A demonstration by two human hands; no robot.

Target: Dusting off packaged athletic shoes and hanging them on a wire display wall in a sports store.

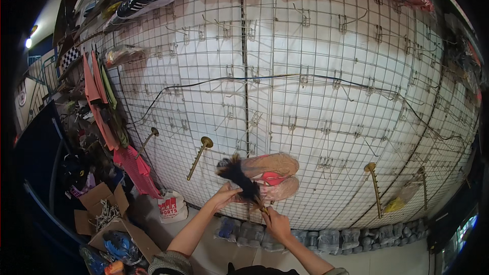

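A pair of shoes in clear plastic wrap (280, 175), with tan soles and pink parts, is up against the wire grid wall in front of me. My right hand (277, 223) grips the handle of a dark feather duster (242, 179), whose feathers lie across the left part of the wrapped shoes. My left hand (226, 196) is at the lower left of the shoes, beside the duster; its fingers are partly hidden, and whether it holds the wrap cannot be told.
Wire hooks and brass display arms (198, 158) stick out from the grid panel (317, 114). Wrapped dumbbells (328, 240) line the floor along the wall. At left are a cardboard box of metal hooks (105, 214), a white bag (172, 207) and hanging pink clothes (139, 172).
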